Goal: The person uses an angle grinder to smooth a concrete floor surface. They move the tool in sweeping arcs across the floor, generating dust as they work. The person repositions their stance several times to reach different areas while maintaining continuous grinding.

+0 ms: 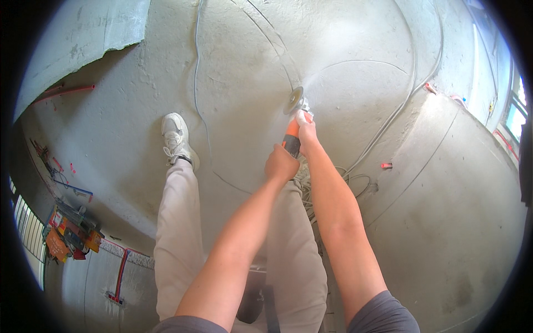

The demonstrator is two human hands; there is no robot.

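Note:
Both my hands are closed on an orange and black angle grinder [292,133]. My left hand [281,164] wraps round its rear end, nearer my body. Further forward, my right hand [305,126] grips it close to the head. The grinder's round cutting disc [294,101] stands on edge at the grey concrete floor [239,72]. Pale haze hangs around the disc. Two thin, roughly parallel lines [272,36] run along the floor from the far side to the disc. Whether the disc is touching the floor I cannot tell.
Grey cables [400,108] curve along the right, with loose coils [358,180] beside my right forearm. A thin cable [197,83] lies left of the grinder. Red pipe stubs [386,165] stick out at right. My left shoe [176,136] stands at left. Tools and boxes [72,230] are piled lower left.

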